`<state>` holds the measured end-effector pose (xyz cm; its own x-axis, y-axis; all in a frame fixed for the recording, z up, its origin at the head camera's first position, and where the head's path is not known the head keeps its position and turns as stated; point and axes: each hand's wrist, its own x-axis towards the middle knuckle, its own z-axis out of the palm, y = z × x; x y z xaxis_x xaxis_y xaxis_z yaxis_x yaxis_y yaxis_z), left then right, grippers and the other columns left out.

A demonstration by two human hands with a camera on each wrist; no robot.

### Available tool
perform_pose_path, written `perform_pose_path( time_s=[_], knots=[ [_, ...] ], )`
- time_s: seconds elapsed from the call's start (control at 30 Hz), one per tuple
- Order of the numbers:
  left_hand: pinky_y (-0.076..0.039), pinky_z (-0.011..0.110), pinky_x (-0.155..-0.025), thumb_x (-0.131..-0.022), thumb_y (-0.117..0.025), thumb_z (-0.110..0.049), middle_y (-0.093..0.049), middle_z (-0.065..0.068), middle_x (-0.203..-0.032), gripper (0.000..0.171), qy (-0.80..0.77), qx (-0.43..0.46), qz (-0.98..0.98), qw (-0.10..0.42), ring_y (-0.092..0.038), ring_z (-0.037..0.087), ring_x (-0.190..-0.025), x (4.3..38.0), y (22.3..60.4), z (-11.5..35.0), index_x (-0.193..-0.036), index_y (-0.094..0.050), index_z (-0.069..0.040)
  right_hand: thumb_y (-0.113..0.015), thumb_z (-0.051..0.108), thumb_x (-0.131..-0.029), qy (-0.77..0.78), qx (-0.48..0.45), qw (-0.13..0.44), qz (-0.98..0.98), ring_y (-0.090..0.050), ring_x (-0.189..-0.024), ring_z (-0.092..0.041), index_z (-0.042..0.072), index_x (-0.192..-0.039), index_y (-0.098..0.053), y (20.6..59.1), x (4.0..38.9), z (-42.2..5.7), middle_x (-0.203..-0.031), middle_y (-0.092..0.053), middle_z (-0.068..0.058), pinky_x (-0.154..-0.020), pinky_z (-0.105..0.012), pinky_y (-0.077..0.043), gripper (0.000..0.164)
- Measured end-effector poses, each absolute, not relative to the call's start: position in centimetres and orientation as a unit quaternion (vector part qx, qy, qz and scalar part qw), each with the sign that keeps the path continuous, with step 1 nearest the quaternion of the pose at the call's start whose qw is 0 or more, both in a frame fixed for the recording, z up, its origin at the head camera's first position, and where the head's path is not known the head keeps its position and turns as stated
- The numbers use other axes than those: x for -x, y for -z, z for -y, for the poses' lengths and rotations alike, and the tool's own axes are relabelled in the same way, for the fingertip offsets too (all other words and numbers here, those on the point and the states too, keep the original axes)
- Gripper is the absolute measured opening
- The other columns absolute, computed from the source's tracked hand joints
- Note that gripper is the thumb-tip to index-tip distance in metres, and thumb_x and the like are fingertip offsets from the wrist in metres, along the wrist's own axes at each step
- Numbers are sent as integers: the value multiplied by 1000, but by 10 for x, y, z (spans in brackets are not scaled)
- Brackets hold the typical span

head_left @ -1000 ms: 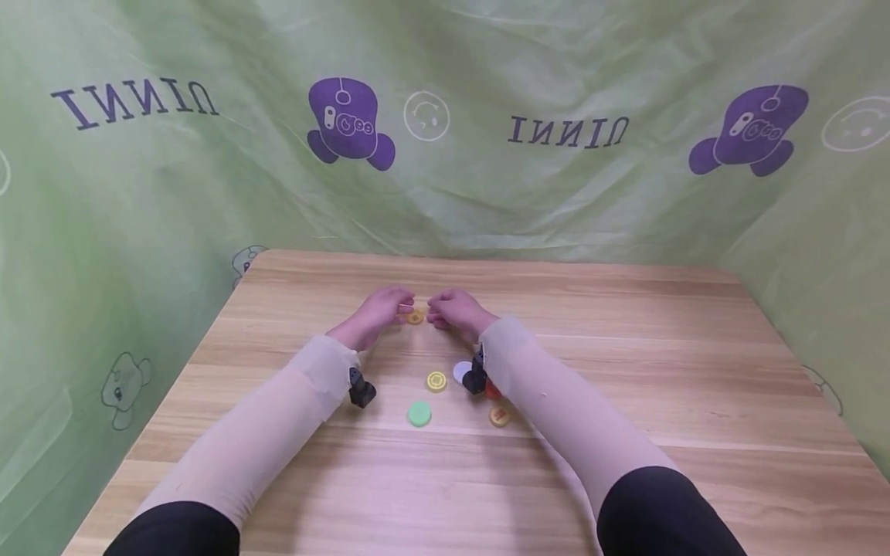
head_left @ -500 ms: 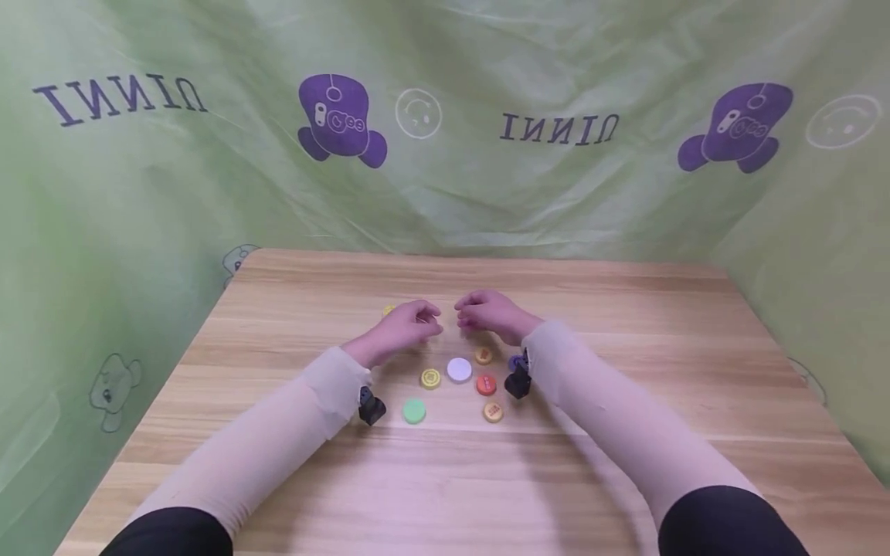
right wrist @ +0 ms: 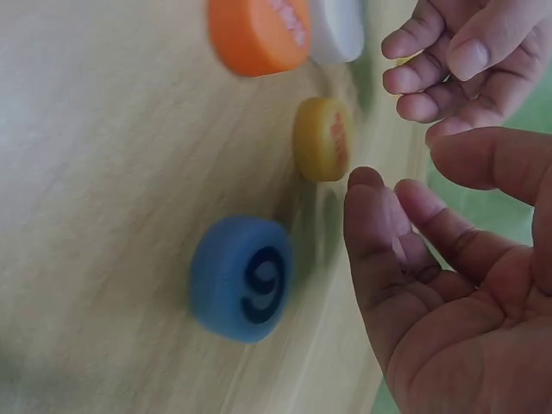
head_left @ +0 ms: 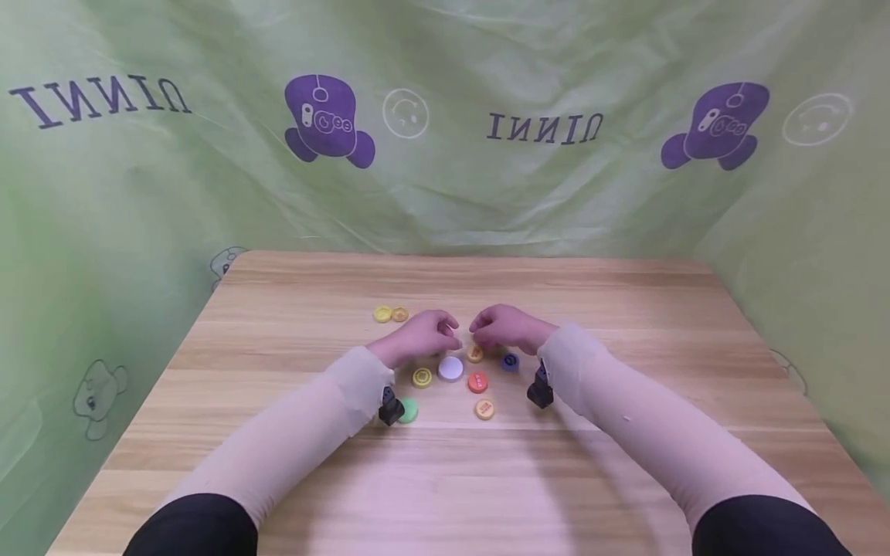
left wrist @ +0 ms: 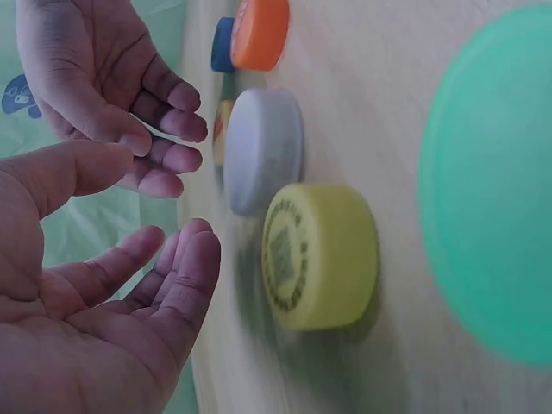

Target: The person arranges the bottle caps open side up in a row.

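Observation:
My left hand (head_left: 427,333) hovers behind the white bottle cap (head_left: 450,369), fingers loosely bent and nothing in them. Facing it, my right hand (head_left: 511,327) hangs with relaxed fingers close to a small tan cap (head_left: 475,353); it holds nothing either. The blue cap (right wrist: 242,278) with a dark mark lies below the right hand in the right wrist view. A yellow cap (left wrist: 321,257) and the white one sit beside the left fingers in the left wrist view. An orange-red cap (head_left: 477,382) lies between the white and blue caps.
Nearer me lie a green cap (head_left: 409,411), partly behind the left wrist camera, and another tan cap (head_left: 484,408). Farther back, left of my left hand, a yellow cap (head_left: 382,313) adjoins an orange-yellow cap (head_left: 399,313). The wooden table (head_left: 612,293) meets a green printed curtain (head_left: 445,193).
Both hands have moved right and a little toward me, away from the orange-yellow cap at the back. Caps the hands and forearms covered now show. The head view has turned slightly.

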<state>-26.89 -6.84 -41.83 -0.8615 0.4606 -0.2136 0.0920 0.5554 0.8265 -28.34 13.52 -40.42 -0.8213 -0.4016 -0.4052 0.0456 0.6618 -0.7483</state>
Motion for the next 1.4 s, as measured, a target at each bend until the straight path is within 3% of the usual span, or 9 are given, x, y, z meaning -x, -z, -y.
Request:
perform_pose_path(
  time_s=[0.17,0.33,0.63,0.87,1.1,1.4],
  knots=[
    [-56,33,-89,-91,-71,-11,-69,13,-108,40,-423,-164,-866,210,-66,23,-97,270,424,61,-125,-61,7,-64,5,-92,368,108,276,-881,-63,-80,-16,-8,-118,-65,406,281,-136,-91,-69,-10,-75,-27,-54,30],
    [-55,32,-88,-89,-74,-11,-69,12,-107,40,-389,-169,-881,208,-65,22,-96,271,428,55,-123,-64,5,-68,4,-87,343,118,283,-888,-61,-77,-16,-5,-111,-68,407,278,-137,-85,-67,-6,-74,-28,-53,25],
    [-54,25,-71,-83,-77,-4,-70,9,-93,25,-350,-180,-896,203,-63,18,-80,271,427,45,-105,-70,4,-71,0,-78,301,126,267,-907,-60,-80,-17,-2,-111,-67,413,278,-132,-87,-66,-6,-75,-27,-51,33],
    [-50,23,-62,-83,-72,1,-66,6,-81,9,-346,-180,-898,204,-60,16,-73,273,429,44,-91,-70,1,-72,0,-76,295,138,240,-915,-57,-74,-15,3,-97,-68,423,280,-128,-80,-63,-2,-66,-25,-47,22],
    [-48,22,-62,-82,-73,2,-66,5,-79,9,-357,-185,-893,202,-58,14,-71,275,430,45,-90,-70,1,-73,1,-76,280,148,228,-921,-56,-72,-16,5,-92,-69,422,277,-125,-78,-63,-2,-64,-24,-46,17],
    [-54,24,-64,-84,-73,1,-67,8,-83,14,-423,-149,-863,233,-60,15,-71,275,430,53,-97,-70,3,-77,6,-80,314,149,233,-908,-59,-74,-15,3,-96,-71,421,276,-125,-81,-66,-2,-67,-25,-49,17]
  ],
)
